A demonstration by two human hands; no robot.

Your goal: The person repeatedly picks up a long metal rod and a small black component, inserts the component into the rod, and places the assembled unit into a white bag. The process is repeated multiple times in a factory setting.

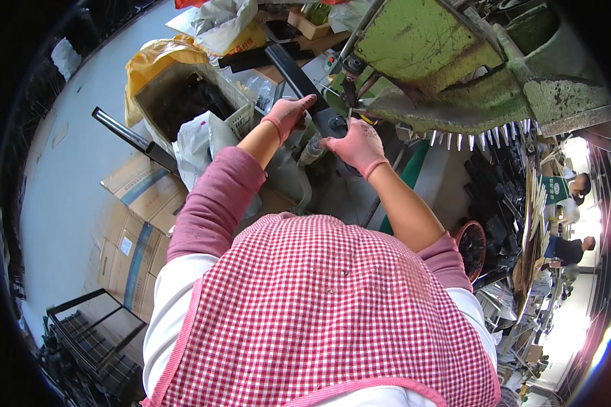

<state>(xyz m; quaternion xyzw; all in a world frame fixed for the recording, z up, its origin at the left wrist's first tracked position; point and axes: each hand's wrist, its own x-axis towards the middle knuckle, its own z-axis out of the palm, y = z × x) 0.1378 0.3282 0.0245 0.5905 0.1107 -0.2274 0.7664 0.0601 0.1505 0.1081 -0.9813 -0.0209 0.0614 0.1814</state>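
Observation:
My left hand [290,117], in a pink glove, is closed round the side of a long black flat bar-shaped part [293,73]. The part slants from the far left toward the green machine, and its near end widens into a rounded black piece [332,123]. My right hand [361,146], gloved the same way, is curled at that near end, just below the machine's thin spindle [351,76]. Its fingers are partly hidden, and I cannot make out exactly what they grip. The spindle's tip is close to the right hand's fingers.
The worn green machine [421,47] fills the upper right, with white spikes hanging from its edge. A crate [241,121] of black parts stands left of my hands, with a black tube [132,138] beside it. Flattened cardboard [142,197] and a black rack [95,332] are on the left.

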